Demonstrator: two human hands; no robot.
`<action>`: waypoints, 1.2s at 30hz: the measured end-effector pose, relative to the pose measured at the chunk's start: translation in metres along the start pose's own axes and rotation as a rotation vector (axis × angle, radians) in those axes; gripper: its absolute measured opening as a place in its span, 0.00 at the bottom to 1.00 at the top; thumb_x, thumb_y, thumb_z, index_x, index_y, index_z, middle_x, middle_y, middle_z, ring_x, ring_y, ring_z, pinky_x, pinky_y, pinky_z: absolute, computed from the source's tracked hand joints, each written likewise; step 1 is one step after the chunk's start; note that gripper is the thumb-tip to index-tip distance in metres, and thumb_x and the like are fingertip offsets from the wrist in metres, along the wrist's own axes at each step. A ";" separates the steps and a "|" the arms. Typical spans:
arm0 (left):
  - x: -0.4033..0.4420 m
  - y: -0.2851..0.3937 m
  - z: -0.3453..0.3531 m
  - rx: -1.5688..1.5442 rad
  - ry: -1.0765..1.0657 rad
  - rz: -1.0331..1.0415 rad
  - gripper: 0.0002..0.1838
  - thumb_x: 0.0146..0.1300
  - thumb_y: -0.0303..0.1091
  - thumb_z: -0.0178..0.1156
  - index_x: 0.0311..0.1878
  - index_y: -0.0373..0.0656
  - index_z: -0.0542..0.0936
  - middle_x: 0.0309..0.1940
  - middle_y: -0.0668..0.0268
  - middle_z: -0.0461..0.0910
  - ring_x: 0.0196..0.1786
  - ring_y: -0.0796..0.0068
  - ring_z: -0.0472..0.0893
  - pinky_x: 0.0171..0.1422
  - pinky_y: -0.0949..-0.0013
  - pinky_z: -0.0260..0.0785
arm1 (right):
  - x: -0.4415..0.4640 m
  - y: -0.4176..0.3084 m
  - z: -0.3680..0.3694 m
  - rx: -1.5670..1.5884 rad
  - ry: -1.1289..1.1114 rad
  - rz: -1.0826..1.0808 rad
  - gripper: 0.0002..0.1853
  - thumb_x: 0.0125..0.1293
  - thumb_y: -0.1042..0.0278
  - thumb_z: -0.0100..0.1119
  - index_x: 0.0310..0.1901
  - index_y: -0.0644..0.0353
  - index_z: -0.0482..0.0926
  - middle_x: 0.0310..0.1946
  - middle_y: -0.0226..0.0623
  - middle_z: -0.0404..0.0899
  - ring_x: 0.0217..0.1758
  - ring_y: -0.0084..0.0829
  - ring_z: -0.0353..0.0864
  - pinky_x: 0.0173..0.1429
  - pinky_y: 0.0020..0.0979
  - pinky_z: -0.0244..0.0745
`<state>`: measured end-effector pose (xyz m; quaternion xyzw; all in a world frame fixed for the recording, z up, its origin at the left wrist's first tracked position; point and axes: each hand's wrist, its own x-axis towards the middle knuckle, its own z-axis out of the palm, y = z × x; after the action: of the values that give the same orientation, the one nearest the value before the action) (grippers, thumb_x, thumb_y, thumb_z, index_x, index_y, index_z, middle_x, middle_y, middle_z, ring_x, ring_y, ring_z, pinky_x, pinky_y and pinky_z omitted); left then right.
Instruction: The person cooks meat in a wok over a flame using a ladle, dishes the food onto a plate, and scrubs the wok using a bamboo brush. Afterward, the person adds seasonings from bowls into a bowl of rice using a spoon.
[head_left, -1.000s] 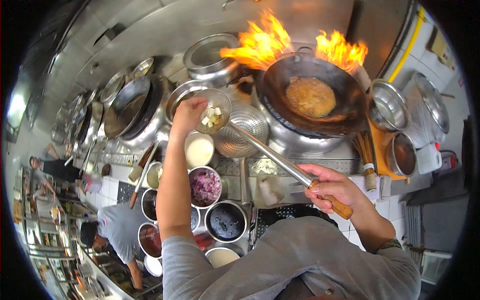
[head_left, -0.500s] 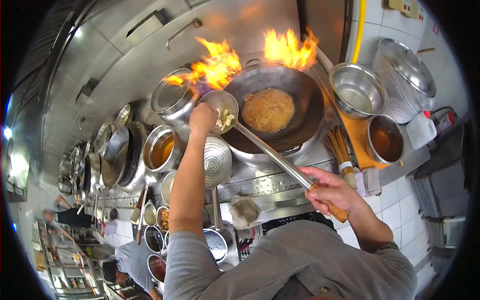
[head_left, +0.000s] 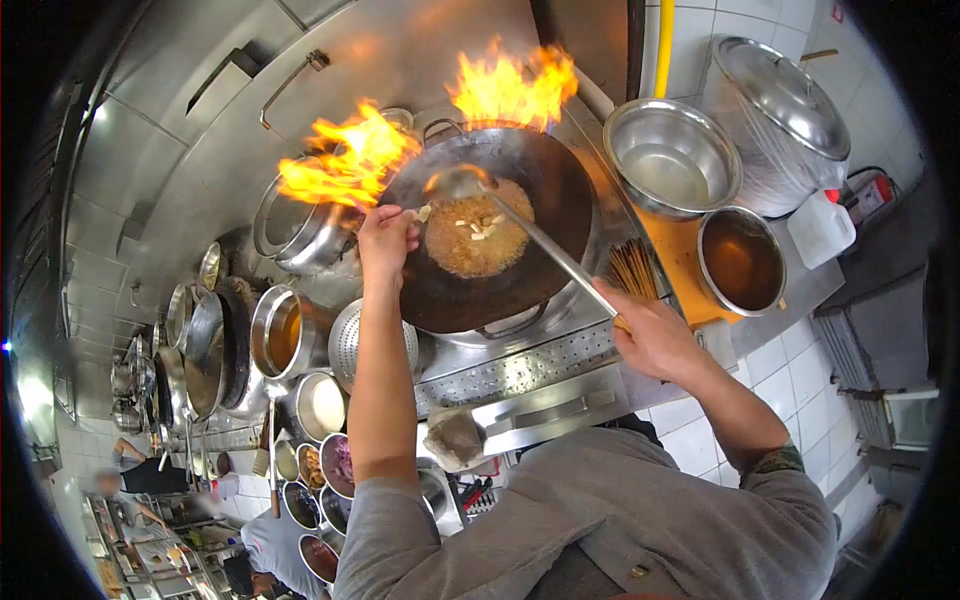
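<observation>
A large dark wok (head_left: pixel 562 205) sits on the stove with bubbling brown liquid (head_left: pixel 465 255) in its bottom. Several pale, chunky food pieces (head_left: pixel 482 232) float near the middle of the liquid. My right hand (head_left: pixel 650 335) is wrapped round the handle of a long metal ladle (head_left: pixel 550 245); its bowl is tilted over the wok, above the far part of the liquid. At the wok's left rim, my left hand (head_left: pixel 388 245) is closed, pinching a small pale food piece (head_left: pixel 424 213) between its fingertips.
Tall flames (head_left: pixel 515 85) rise behind and left of the wok. A steel bowl (head_left: pixel 672 160), a pot of brown liquid (head_left: pixel 742 260) and a bamboo brush (head_left: pixel 634 268) are on the right. A perforated strainer (head_left: pixel 350 340) and an oil pot (head_left: pixel 280 335) are on the left.
The ladle has moved from the wok's left rim to over its middle and tipped; pale pieces from it now lie in the liquid. My left hand has left the ladle's rim.
</observation>
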<state>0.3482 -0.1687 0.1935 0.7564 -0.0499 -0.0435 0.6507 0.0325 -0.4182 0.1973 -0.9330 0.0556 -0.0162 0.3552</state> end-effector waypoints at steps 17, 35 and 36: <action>0.116 0.090 -0.034 0.220 0.100 0.210 0.31 0.70 0.40 0.63 0.68 0.30 0.70 0.53 0.57 0.80 0.50 0.66 0.84 0.44 0.66 0.79 | -0.007 0.029 -0.069 0.420 -0.143 0.235 0.39 0.62 0.84 0.59 0.76 0.50 0.64 0.40 0.28 0.80 0.28 0.15 0.71 0.35 0.22 0.70; -0.215 -0.005 0.046 0.622 -0.210 0.537 0.11 0.62 0.33 0.66 0.36 0.38 0.74 0.34 0.53 0.73 0.40 0.48 0.73 0.43 0.50 0.64 | 0.070 -0.017 -0.046 0.359 -0.249 0.199 0.34 0.68 0.77 0.58 0.75 0.60 0.61 0.36 0.31 0.76 0.24 0.16 0.72 0.27 0.23 0.69; -0.210 -0.019 0.051 0.603 -0.190 0.565 0.10 0.62 0.31 0.66 0.36 0.37 0.74 0.34 0.52 0.73 0.39 0.47 0.72 0.44 0.50 0.64 | 0.091 -0.025 -0.038 0.382 -0.230 0.140 0.34 0.68 0.76 0.57 0.76 0.59 0.60 0.36 0.31 0.77 0.25 0.18 0.73 0.27 0.24 0.70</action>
<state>0.1337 -0.1878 0.1675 0.8622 -0.3255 0.0836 0.3790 0.1224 -0.4347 0.2413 -0.8384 0.0753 0.1046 0.5297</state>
